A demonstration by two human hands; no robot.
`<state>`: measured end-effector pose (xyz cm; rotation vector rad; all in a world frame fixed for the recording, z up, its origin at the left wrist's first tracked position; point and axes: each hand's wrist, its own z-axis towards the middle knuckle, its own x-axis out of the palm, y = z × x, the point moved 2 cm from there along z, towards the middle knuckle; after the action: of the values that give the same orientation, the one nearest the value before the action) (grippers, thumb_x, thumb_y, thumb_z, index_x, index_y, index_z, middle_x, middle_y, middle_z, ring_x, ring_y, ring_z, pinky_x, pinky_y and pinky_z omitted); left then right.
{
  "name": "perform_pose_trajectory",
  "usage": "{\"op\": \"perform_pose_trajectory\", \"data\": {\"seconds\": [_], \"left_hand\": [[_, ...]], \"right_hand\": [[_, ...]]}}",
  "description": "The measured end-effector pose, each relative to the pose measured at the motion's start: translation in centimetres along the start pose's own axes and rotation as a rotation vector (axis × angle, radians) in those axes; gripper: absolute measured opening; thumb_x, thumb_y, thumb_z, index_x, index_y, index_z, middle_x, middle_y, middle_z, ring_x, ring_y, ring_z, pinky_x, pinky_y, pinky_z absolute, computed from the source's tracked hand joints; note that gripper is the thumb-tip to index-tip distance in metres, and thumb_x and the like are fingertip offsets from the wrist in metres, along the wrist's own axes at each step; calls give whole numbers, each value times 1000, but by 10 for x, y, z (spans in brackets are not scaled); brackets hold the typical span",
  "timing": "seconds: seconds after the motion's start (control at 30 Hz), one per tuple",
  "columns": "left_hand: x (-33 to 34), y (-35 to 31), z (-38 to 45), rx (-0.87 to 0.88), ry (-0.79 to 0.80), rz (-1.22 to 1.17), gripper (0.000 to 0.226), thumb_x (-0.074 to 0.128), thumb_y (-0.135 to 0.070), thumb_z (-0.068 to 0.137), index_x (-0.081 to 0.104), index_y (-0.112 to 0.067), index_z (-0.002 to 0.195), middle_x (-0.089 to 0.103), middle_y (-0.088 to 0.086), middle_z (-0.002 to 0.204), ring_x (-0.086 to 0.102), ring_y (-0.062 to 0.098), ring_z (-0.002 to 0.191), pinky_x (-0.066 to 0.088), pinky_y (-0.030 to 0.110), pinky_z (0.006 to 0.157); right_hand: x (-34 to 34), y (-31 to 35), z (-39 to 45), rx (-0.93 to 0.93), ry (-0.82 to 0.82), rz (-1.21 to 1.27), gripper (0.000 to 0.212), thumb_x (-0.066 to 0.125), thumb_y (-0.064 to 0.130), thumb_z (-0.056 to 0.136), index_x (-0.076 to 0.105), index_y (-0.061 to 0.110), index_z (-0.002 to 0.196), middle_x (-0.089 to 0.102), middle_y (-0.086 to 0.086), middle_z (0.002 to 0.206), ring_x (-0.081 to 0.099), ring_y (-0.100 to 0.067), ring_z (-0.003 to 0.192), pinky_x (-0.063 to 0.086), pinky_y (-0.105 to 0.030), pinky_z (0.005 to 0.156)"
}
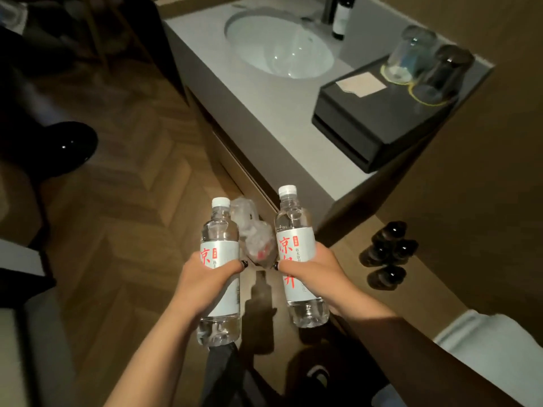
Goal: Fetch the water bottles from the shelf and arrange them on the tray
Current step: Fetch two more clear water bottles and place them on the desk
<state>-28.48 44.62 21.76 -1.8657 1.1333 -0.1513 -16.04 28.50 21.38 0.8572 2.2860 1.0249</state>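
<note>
Two water bottles are up in the air, one in each hand, held above the wooden floor in front of the counter. The left bottle [219, 268] is clear plastic with a white screw cap, full of water, and wrapped in a pale label printed with big red characters and some small dark print. The right bottle [299, 257] is the same sort: white cap, ribbed clear shoulder, the same pale label with red characters running down it. Both stand close to upright, caps pointing away from the person, a small gap between them.

The left hand [205, 279] is wrapped round the middle of its bottle, fingers curled over the label, a dark-painted nail showing at the inner edge. The right hand [317, 270] is clamped round the label of the other bottle in the same way.

Between the bottles, lower down, sits a crumpled clear plastic bag [252, 233] with something red in it.

Further off and to the right runs a pale counter [235, 92] with an oval white sink [279, 42] set into it. On the counter's right end stands a dark tray [379, 121] carrying a light card [360, 86] and two glasses [426, 69] turned upside down. A dark bottle [340, 19] stands behind the sink by the tap.

Near on the right, a cluster of small dark bottles [388, 254] sits on a lower shelf [426, 289]. At far left a shiny black shoe [55, 148] rests on the herringbone floor [132, 201].
</note>
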Motion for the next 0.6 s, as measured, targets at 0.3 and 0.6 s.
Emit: {"op": "perform_pose_trajectory", "data": {"seconds": [0.3, 0.6], "left_hand": [[-120, -22, 93, 33, 9, 4, 22, 77, -22, 72, 60, -14, 84, 65, 9, 76, 62, 18, 63, 46, 25, 51], [-210, -41, 172, -120, -88, -270, 57, 86, -28, 49, 63, -8, 98, 71, 18, 91, 71, 31, 80, 60, 48, 73]], "right_hand": [[135, 78, 79, 4, 50, -47, 35, 76, 12, 74, 59, 10, 104, 66, -10, 94, 65, -15, 78, 50, -18, 56], [211, 163, 146, -99, 91, -201, 25, 80, 20, 73, 60, 19, 88, 67, -4, 82, 68, -14, 72, 58, -27, 61]]}}
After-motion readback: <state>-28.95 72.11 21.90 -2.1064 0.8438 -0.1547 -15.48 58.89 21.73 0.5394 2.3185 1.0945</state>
